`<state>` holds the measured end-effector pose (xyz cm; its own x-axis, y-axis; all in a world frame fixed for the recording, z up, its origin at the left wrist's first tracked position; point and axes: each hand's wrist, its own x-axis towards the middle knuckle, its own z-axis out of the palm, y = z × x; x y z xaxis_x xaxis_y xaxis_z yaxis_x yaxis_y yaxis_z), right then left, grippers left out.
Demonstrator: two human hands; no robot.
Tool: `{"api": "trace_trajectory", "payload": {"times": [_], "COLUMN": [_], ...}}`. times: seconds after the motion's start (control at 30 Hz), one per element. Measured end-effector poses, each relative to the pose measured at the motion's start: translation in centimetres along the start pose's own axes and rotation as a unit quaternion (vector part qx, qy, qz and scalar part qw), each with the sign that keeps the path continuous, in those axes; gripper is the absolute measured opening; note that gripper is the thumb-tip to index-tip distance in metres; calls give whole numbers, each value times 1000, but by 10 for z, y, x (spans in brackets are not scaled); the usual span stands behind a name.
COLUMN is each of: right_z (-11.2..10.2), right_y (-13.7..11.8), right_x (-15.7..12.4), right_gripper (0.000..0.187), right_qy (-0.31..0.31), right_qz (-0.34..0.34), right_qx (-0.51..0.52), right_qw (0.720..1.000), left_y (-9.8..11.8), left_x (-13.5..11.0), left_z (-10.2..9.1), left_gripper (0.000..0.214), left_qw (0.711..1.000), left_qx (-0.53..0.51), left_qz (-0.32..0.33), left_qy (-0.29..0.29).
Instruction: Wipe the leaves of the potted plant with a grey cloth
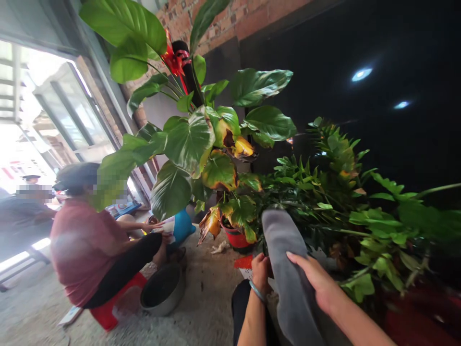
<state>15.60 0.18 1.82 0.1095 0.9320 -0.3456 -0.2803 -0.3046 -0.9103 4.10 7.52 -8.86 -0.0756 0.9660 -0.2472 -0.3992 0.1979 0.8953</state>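
A long grey sock [286,269], stretched out flat with its rounded end pointing up, stands in front of my knees. My right hand [315,276] grips its right side, thumb lying across the front and the other fingers hidden behind. Just left of the sock is my left hand [260,270], closed in a fist with a bracelet on the wrist; what its fingers hold, if anything, is hidden. Behind the sock, leafy green plants [306,187] fill the background.
A tall potted plant [190,139] with some browned leaves stands ahead in a red pot [237,236]. On the left a person [86,235] sits on a red stool [115,300] beside a dark bucket [162,290]. A dark wall panel [324,81] rises behind the plants.
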Motion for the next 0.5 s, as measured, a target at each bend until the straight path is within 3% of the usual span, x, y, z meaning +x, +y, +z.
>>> {"api": "trace_trajectory", "payload": {"times": [0.13,0.27,0.37,0.43,0.5], "right_z": [-28,-40,-37,-36,-36], "right_y": [30,-6,-42,-46,-30], "right_x": [-20,-36,-21,-7,0], "right_gripper": [36,39,30,21,17], "right_qy": [47,70,99,103,84], "right_qz": [73,59,27,38,101], "right_qx": [-24,17,104,155,160], "right_qw": [996,996,989,982,978], "left_y": [2,3,2,2,1], "left_x": [4,6,5,4,4], "left_z": [-7,-11,-12,-12,-12], "left_gripper": [25,27,33,36,37], "left_qw": [1000,1000,1000,1000,1000], "left_qx": [14,20,24,26,27], "left_qz": [-4,-5,-4,-4,-3], "left_qy": [0,-4,-4,-4,-3]}}
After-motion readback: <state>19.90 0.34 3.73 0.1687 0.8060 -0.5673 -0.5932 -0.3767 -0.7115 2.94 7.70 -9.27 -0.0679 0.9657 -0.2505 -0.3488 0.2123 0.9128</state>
